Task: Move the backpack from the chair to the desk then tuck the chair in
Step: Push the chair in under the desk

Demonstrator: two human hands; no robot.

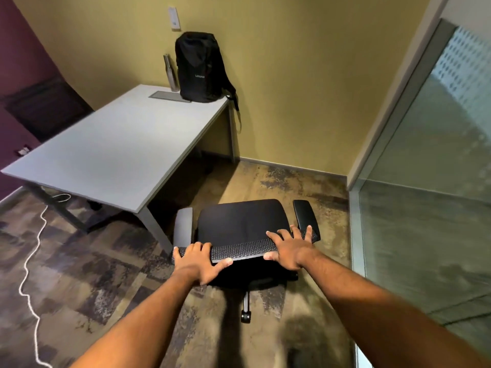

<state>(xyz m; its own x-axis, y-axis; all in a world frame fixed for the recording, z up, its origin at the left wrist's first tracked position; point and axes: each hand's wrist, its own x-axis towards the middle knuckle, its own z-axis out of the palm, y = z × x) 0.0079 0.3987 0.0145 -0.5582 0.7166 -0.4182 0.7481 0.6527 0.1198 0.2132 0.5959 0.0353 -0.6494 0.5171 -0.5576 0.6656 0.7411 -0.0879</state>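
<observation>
A black backpack (199,69) stands upright on the far right corner of the grey desk (111,152), leaning against the yellow wall, with a strap hanging over the desk's edge. The black office chair (243,224) stands on the carpet just off the desk's near right corner, its seat bare. My left hand (199,261) grips the left end of the chair's mesh backrest top. My right hand (291,248) holds the right end, fingers spread over the rim.
A steel bottle (170,73) and a flat grey panel (168,96) sit beside the backpack. A white cable (32,264) snakes over the carpet at left. A glass partition (425,195) closes the right side. One chair caster (245,316) shows below the backrest.
</observation>
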